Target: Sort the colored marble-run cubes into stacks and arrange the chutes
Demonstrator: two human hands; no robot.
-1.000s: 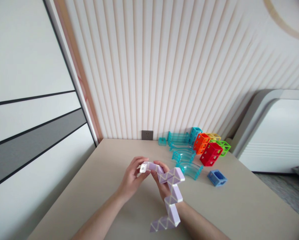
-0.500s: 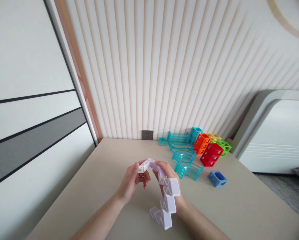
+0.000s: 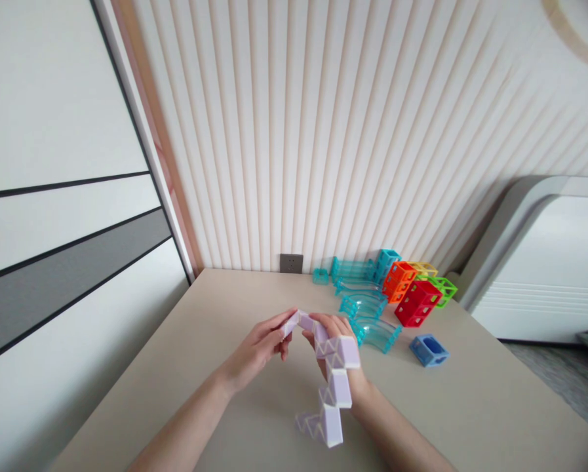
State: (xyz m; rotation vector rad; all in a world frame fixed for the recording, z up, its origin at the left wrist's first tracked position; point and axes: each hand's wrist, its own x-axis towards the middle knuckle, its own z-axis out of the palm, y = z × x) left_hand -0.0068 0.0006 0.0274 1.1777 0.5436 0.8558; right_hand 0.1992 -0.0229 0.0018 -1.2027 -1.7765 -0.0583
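Both hands hold a lilac and white snake puzzle (image 3: 340, 388) made of linked wedge segments, above the table. My left hand (image 3: 260, 344) is closed on its far left end, fingers laid over the end segments and thumb beneath. Around the upper middle part, my right hand (image 3: 333, 328) is wrapped, its fingers partly hidden behind the segments. From there the puzzle zigzags down in front of my right wrist, and its lower end bends left and hangs free.
Translucent teal track pieces (image 3: 375, 331) lie right of my hands. Behind them stand teal, orange (image 3: 399, 282), red (image 3: 418, 303), yellow and green (image 3: 444, 292) frame blocks. A blue block (image 3: 428, 350) sits nearer, at right. A dark wall socket (image 3: 291, 263) is above the table's (image 3: 235, 295) back edge.
My left hand has shifted its grip, its fingers now over the top of the puzzle's end. The hanging part has moved slightly up and right with my right hand.
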